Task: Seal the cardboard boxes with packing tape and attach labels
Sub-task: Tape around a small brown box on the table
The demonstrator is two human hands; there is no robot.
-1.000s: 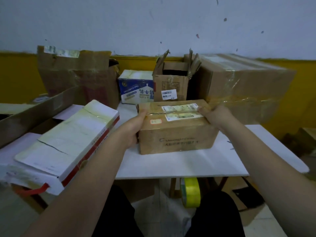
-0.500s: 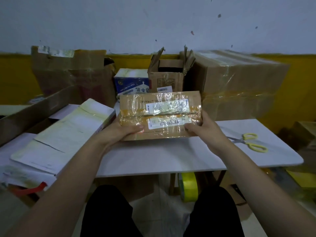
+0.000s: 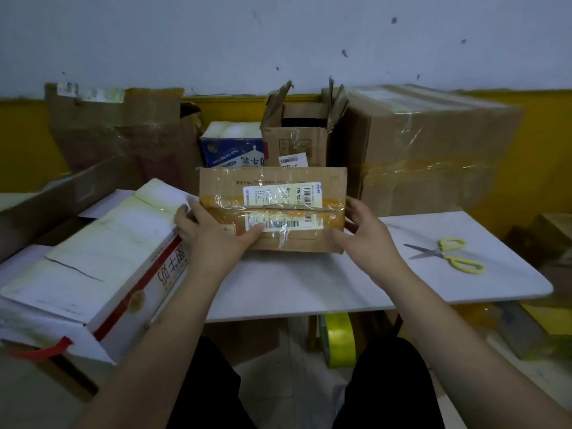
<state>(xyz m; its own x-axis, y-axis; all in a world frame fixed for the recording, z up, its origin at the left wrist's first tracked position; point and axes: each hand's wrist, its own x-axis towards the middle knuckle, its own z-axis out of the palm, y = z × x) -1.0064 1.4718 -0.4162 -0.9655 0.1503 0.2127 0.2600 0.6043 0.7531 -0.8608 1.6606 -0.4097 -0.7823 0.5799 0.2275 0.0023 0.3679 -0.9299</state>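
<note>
A small cardboard box point(image 3: 272, 209) is held up on its edge by both hands, its taped face turned toward the camera. The left hand point(image 3: 213, 235) is wrapped round the box's left end, with the thumb laid across the front near the lower label point(image 3: 283, 222). The right hand point(image 3: 363, 235) is set against the right end, fingers spread and lightly bent round the corner. Two white labels with bar codes are stuck on the front — the upper label point(image 3: 283, 196) sits just above the lower one, and shiny tape is seen over both.

The box's bottom edge rests on the white table point(image 3: 309, 283). Yellow-handled scissors point(image 3: 447, 255) lie on the table, well apart to the right. A big white box point(image 3: 89, 261) is beside the left hand. Behind are a blue carton point(image 3: 232, 150), an open brown box point(image 3: 298, 140) and a large taped box point(image 3: 427, 150). A roll of yellow tape point(image 3: 337, 340) is seen under the table, between the knees.
</note>
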